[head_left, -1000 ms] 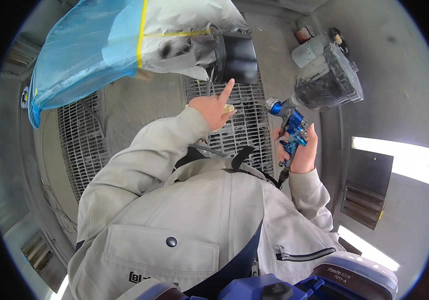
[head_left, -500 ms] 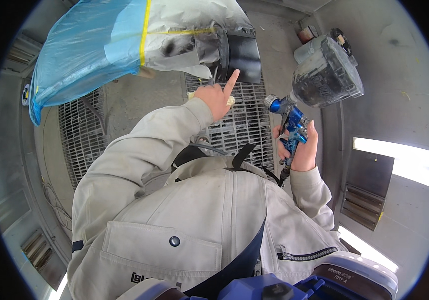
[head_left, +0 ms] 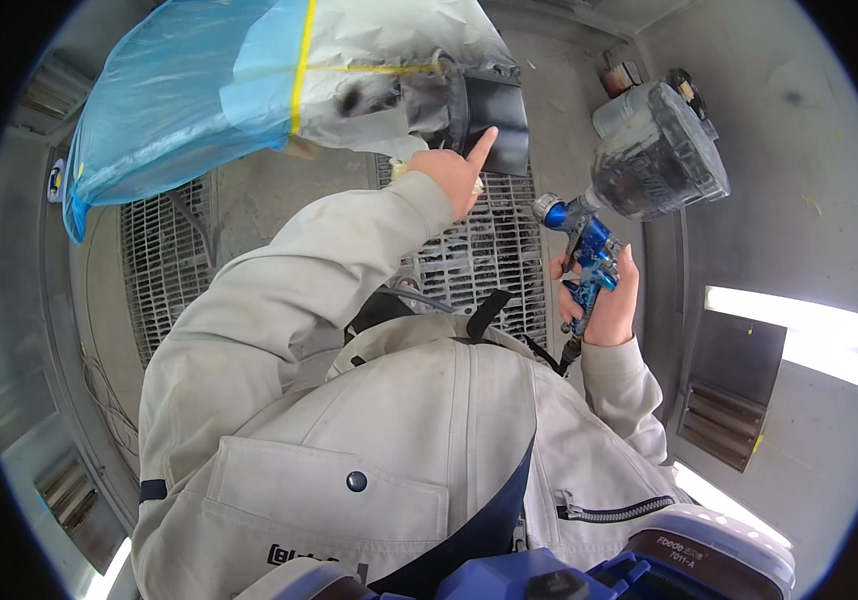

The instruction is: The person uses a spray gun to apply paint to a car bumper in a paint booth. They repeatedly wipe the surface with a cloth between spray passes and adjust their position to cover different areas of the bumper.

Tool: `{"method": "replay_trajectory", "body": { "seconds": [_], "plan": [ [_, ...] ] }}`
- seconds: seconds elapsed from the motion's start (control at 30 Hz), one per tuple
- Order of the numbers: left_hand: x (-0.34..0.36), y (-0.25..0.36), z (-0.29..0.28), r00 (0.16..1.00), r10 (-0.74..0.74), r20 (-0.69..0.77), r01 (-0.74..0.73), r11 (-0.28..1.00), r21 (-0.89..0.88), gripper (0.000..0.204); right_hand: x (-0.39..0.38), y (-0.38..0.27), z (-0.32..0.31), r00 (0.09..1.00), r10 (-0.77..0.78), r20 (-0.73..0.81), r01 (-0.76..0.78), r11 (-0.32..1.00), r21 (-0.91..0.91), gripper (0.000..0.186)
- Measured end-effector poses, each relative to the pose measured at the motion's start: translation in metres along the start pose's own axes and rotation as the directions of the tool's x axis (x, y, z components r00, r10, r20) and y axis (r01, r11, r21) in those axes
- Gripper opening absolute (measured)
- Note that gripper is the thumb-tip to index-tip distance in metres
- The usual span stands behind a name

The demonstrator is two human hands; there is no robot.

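Left hand (head_left: pixel 449 183): index finger extended, other fingers curled round a pale yellow cloth (head_left: pixel 480 186), most of which the hand hides. Right hand (head_left: pixel 611 308): wrapped round the grip of a blue spray gun (head_left: pixel 594 250). Hands well apart.

Gun: its cup (head_left: pixel 657 160) tilts away to the right; air cap (head_left: pixel 546 207) faces left, toward the left hand's side; hose (head_left: pixel 571 352) drops from the grip.

Dark panel (head_left: pixel 499 105): ahead and slightly right of the left hand, ahead and left of the right hand. Left hand is clearly nearer; its fingertip overlaps the panel's lower part in view. Contact cannot be told from this angle. Panel's longer axis runs roughly away from the wearer, leaning slightly.

Left of panel: masking paper (head_left: pixel 369 40) with dark overspray, then yellow tape (head_left: pixel 302 70), then blue film (head_left: pixel 184 85).

Below: floor grating (head_left: pixel 494 245). Beyond the cup: pale can (head_left: pixel 613 116), partly hidden. Right wall: bright light strip (head_left: pixel 799 325).
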State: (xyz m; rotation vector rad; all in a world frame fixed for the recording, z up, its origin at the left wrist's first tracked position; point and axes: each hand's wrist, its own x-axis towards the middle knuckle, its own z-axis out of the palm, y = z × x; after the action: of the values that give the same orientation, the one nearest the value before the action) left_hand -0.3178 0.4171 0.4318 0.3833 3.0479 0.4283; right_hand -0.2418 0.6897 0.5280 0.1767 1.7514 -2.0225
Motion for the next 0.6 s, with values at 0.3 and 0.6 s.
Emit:
{"method": "replay_trajectory", "body": {
  "seconds": [0.3,0.6],
  "plan": [
    [-0.005,-0.02,-0.027,0.998,0.048,-0.034,-0.045,0.995,0.088,0.105,-0.002,0.004,-0.001,0.999,-0.046,-0.026,0.047,0.997,0.061,0.078],
    [0.071,-0.012,-0.065,0.958,0.206,0.199,-0.258,0.925,0.279,0.082,-0.004,0.008,0.003,0.987,-0.109,-0.117,0.117,0.991,0.065,0.072]
  ]
}}
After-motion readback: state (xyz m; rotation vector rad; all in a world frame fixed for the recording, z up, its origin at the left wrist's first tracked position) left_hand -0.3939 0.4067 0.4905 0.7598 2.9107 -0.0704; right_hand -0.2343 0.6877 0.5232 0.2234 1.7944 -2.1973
